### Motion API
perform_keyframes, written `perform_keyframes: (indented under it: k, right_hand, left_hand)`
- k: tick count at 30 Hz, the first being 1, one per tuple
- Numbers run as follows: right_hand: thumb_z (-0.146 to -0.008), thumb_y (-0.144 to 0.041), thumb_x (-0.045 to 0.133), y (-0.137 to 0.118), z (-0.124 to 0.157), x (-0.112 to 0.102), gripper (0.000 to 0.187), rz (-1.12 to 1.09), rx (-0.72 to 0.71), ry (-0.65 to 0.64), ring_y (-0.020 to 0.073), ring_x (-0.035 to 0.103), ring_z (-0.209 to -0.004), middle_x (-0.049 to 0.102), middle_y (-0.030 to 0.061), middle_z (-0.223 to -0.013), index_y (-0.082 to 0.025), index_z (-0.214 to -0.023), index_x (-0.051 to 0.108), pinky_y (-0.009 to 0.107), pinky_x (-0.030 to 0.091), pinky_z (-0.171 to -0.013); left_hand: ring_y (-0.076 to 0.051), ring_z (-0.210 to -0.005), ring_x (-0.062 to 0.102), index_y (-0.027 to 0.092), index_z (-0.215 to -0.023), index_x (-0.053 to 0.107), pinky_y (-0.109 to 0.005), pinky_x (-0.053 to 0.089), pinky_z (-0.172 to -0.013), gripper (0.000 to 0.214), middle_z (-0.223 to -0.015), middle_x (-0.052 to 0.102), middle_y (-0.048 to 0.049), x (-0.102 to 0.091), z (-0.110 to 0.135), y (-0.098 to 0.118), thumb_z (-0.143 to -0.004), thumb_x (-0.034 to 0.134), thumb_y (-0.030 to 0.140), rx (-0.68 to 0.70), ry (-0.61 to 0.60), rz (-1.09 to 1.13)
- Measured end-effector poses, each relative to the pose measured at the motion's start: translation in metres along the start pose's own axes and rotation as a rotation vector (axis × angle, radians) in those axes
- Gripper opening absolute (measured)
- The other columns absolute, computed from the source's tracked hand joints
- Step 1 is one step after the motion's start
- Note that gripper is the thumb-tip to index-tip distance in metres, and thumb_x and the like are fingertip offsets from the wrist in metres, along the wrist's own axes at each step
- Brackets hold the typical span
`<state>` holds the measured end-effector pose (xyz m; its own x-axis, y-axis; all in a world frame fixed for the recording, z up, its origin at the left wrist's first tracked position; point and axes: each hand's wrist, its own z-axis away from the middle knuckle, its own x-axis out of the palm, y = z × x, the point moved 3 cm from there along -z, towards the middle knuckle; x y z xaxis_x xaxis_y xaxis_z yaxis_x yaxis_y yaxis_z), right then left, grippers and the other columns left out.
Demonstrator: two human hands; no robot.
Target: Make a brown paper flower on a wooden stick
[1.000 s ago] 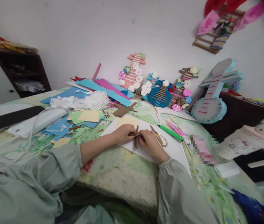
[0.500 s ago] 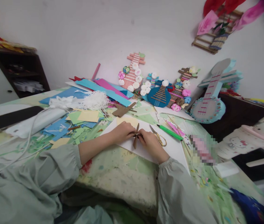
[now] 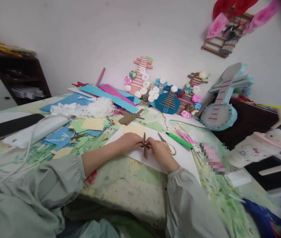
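Observation:
A small brown folded paper piece (image 3: 145,152) with narrow pointed arms is held between my two hands, above a white sheet (image 3: 182,160). The fingertips of my left hand (image 3: 132,142) pinch it from the left. From the right, my right hand (image 3: 159,149) grips it near its middle, and the fingers cover part of it. Close beside my right hand lie gold-handled scissors (image 3: 168,144) and a green craft knife or marker (image 3: 180,140). A pale yellow paper (image 3: 134,129) rests on the white sheet beyond my left hand.
Paper scraps (image 3: 84,140), white string (image 3: 104,107) and coloured sheets (image 3: 110,96) spread over the left and back of the table. Flower-decorated paper instruments (image 3: 168,103) lean on the wall. A black phone (image 3: 11,127) lies left; a white cup (image 3: 251,150) stands right.
The brown paper piece has turned slightly between my fingers, its lower arm swinging a little right. The whole view has shifted slightly. Both hands keep their hold.

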<state>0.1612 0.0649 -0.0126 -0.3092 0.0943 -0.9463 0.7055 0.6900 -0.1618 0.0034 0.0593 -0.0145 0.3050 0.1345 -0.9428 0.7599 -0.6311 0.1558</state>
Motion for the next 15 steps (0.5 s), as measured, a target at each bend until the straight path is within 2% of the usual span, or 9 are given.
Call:
perform_keyframes:
  k: [5, 8, 9, 12, 14, 15]
  right_hand:
    - [-0.086, -0.018, 0.045, 0.006, -0.002, -0.008, 0.015, -0.176, 0.031, 0.039, 0.0148, 0.059, -0.068, 0.067, 0.0004, -0.078, -0.023, -0.09, 0.058, 0.023, 0.036, -0.059]
    - [-0.085, -0.021, 0.045, 0.026, -0.002, -0.022, 0.016, -0.205, 0.059, 0.173, 0.0166, 0.061, -0.077, 0.069, 0.0033, -0.086, -0.021, -0.089, 0.061, 0.026, 0.041, -0.07]
    - [-0.085, -0.022, 0.045, 0.039, 0.0, -0.03, 0.018, -0.161, 0.127, 0.267, 0.0183, 0.062, -0.08, 0.069, 0.0055, -0.088, -0.02, -0.088, 0.062, 0.028, 0.042, -0.073]
    - [-0.082, -0.018, 0.042, 0.091, 0.021, -0.055, 0.024, 0.021, 0.498, 0.492, 0.0226, 0.063, -0.08, 0.069, 0.0099, -0.088, -0.016, -0.091, 0.065, 0.033, 0.043, -0.076]
    - [-0.078, -0.014, 0.043, 0.123, 0.042, -0.066, 0.028, 0.146, 0.762, 0.517, 0.0258, 0.063, -0.087, 0.069, 0.0123, -0.09, -0.015, -0.095, 0.066, 0.035, 0.043, -0.078]
    - [-0.076, -0.013, 0.044, 0.137, 0.053, -0.068, 0.031, 0.197, 0.9, 0.486, 0.0272, 0.062, -0.091, 0.069, 0.0134, -0.091, -0.014, -0.097, 0.066, 0.036, 0.043, -0.078]
  left_hand:
    - [-0.02, -0.072, 0.058, 0.019, -0.087, 0.067, -0.027, 0.034, -0.06, 0.032, -0.074, 0.065, -0.0068, -0.001, 0.001, -0.005, -0.09, 0.043, 0.039, -0.071, -0.001, -0.094]
    - [-0.018, -0.067, 0.057, 0.018, -0.084, 0.067, -0.026, 0.031, -0.056, 0.035, -0.07, 0.064, -0.0062, -0.002, 0.002, -0.01, -0.09, 0.041, 0.04, -0.119, -0.015, -0.094]
    - [-0.018, -0.065, 0.057, 0.019, -0.084, 0.067, -0.026, 0.03, -0.056, 0.035, -0.069, 0.064, -0.0056, -0.003, 0.002, -0.011, -0.09, 0.041, 0.041, -0.133, -0.014, -0.078]
    - [-0.016, -0.063, 0.057, 0.021, -0.089, 0.068, -0.025, 0.029, -0.055, 0.035, -0.07, 0.066, -0.0045, -0.004, 0.002, -0.013, -0.09, 0.041, 0.042, -0.164, -0.004, -0.032]
    - [-0.016, -0.063, 0.057, 0.022, -0.092, 0.068, -0.025, 0.028, -0.054, 0.034, -0.073, 0.067, -0.0045, -0.005, 0.002, -0.012, -0.09, 0.041, 0.042, -0.176, -0.009, -0.025]
    - [-0.016, -0.062, 0.057, 0.022, -0.092, 0.068, -0.025, 0.028, -0.054, 0.035, -0.074, 0.067, -0.0048, -0.005, 0.002, -0.012, -0.09, 0.04, 0.042, -0.178, -0.014, -0.028]
